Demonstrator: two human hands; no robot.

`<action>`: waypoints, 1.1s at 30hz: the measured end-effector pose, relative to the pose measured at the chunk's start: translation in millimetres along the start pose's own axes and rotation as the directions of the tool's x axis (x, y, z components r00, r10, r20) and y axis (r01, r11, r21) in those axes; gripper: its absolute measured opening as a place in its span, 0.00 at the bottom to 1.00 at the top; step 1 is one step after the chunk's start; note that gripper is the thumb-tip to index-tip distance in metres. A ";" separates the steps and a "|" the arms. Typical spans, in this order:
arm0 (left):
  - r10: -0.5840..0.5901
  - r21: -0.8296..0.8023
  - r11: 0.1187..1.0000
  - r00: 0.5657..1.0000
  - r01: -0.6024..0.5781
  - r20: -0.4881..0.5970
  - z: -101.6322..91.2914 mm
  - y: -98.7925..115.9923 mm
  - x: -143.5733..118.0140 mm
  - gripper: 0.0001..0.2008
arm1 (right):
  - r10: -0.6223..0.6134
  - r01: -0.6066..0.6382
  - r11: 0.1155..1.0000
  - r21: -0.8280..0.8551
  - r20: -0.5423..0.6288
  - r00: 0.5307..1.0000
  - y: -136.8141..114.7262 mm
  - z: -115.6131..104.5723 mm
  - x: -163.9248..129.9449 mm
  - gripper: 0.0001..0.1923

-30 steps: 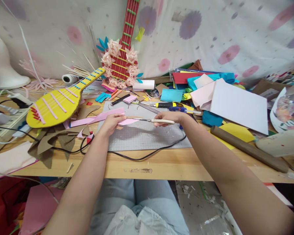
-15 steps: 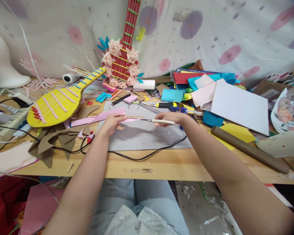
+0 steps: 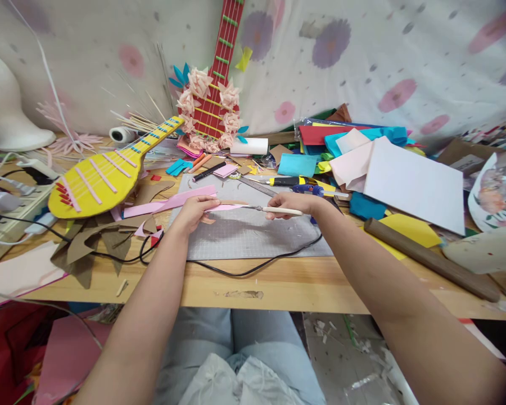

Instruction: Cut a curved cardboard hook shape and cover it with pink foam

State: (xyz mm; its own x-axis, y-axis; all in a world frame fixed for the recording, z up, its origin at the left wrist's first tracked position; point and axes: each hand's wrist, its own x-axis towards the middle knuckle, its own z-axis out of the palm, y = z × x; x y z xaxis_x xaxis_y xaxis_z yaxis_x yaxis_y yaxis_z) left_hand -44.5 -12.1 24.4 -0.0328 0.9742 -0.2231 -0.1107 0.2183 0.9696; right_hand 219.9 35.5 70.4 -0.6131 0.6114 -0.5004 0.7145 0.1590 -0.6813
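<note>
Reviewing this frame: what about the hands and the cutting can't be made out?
Head view only:
- Scissors: handle loops hidden inside the right hand; blades too thin to tell open from shut.
- Pink paper piece: near end covered by the left hand; cut line too small.
- Cutting mat: grid markings too fine to read.

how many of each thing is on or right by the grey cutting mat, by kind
Craft guitars: 2, a yellow guitar lying flat and a red guitar leaning on the wall
Scissors: 1, the scissors in the right hand
Pink paper piece: 1, the pink piece pinched by the left hand
Utility knife: 1, the yellow and black knife
Black cable: 1, the cable
Total: 6
</note>
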 end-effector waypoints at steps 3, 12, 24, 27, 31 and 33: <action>-0.003 -0.012 1.000 1.000 0.004 0.015 1.5 1.2 -1.3 0.16 | 0.012 -0.012 1.000 0.007 -0.001 1.000 -4.3 -0.2 -3.0 0.24; 0.034 0.003 0.999 0.999 -0.034 0.036 1.9 2.5 -1.1 0.16 | -0.023 0.022 1.000 0.015 0.031 0.999 3.3 -0.8 -0.3 0.23; 0.096 0.064 0.993 0.995 -0.096 -0.002 6.3 -1.4 -0.9 0.18 | -0.070 0.072 0.997 -0.028 0.067 0.995 10.0 -1.3 2.7 0.22; 0.090 0.062 0.994 0.996 -0.089 0.000 7.2 -1.3 -1.1 0.18 | -0.070 0.071 0.997 -0.020 0.065 0.995 7.5 -0.8 3.7 0.22; 0.103 0.085 0.991 0.995 -0.101 -0.014 6.2 -1.5 -1.1 0.18 | -0.065 0.065 0.998 -0.015 0.048 0.997 5.2 -0.5 4.0 0.23; 0.101 0.100 0.990 0.995 -0.099 -0.010 5.6 -1.7 -1.1 0.18 | -0.056 0.056 0.998 -0.018 0.043 0.998 4.7 -0.7 3.6 0.22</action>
State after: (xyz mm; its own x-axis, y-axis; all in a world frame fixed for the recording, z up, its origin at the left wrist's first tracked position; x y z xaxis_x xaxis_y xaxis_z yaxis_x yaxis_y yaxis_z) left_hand -38.6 -13.3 23.5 -0.0539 0.9906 -0.1256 -0.0066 0.1254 0.9921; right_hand 221.2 39.1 65.8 -0.6657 0.5678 -0.4842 0.6849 0.2074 -0.6985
